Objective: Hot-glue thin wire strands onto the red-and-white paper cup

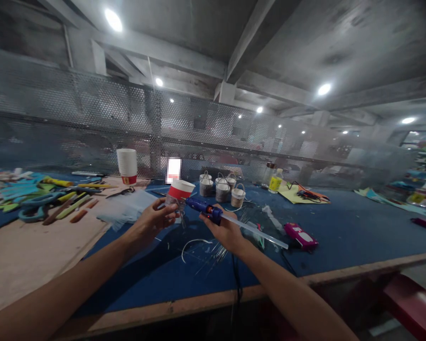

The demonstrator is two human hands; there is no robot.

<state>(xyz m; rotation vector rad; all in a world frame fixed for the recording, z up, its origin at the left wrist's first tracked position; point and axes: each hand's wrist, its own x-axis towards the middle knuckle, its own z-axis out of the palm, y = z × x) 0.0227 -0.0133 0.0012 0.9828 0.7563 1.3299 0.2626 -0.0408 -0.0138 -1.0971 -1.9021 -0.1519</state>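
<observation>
Table edge [199,303]: wooden lip nearest the viewer; a black cord [235,279] drops over it, running up toward the right hand.
Work mat [341,232]: blue covering over most of the table; thin white and clear strands lie scattered just in front of the hands.
Right hand [227,230]: closed around the grip of a blue glue gun [206,208], nozzle aimed left at the cup; a clear glue stick [259,232] juts out behind, toward the right.
Left hand [159,219]: fingers closed on the lower wall of a paper cup [177,193], red band near the rim, tipped toward the gun.
Hands: close together but not touching; the nozzle sits just beside the cup wall.
Technique, as a judgement: brace the cup firmly, keep fingers off the nozzle tip, feed glue in a short, steady bead, and keep the cord slack.
Pink tool [301,236]: lies on the mat to the right, well apart from the hands.
Finished pieces [222,187]: small wrapped cups with wire handles, grouped behind the hands.
Cup stack [127,166]: nested white cups, far left of the centre.
Craft scraps [39,199]: coloured strips and scissors on the bare wooden board, left.
Bottles [274,180]: two near the mesh screen [74,123].
</observation>
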